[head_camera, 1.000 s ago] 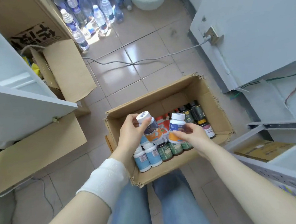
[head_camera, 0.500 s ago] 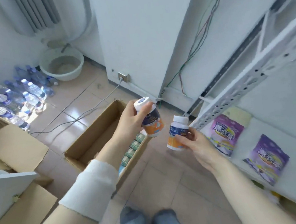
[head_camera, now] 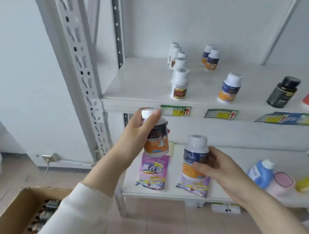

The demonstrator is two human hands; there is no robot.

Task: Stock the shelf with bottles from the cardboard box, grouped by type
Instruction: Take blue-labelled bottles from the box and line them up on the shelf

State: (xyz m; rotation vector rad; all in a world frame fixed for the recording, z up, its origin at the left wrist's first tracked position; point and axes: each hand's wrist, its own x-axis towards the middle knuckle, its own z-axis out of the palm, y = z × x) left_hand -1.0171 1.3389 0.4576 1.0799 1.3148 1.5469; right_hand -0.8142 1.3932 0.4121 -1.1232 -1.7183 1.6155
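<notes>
Your left fingers [head_camera: 154, 116] are curled round the left bottle [head_camera: 156, 137]. The thumb lies across the neck just under the white cap, and the other fingertips show past its far side. The left hand [head_camera: 140, 131] holds it upright, orange-and-navy label toward you, in front of the edge of the upper shelf [head_camera: 138, 84] and just below its board. The forearm runs down to the lower left, wrapped in a white sleeve [head_camera: 70, 217].

Your right fingers [head_camera: 200, 166] grip the right bottle [head_camera: 194, 154], a match for the first, with the thumb pressed on the orange band of the label and the rest curled round the back. The right hand [head_camera: 224, 170] holds it lower and further right, slightly tilted, in front of the lower shelf [head_camera: 230, 156] and above a purple pouch [head_camera: 194, 186]. That forearm leaves at bottom right.

On the upper shelf a matching bottle [head_camera: 228, 88] stands near the front edge, with two more behind it. A row of white bottles [head_camera: 179, 83] stands to their left. The cardboard box [head_camera: 9, 216] sits on the floor at lower left, with dark bottles [head_camera: 47, 208] inside.
</notes>
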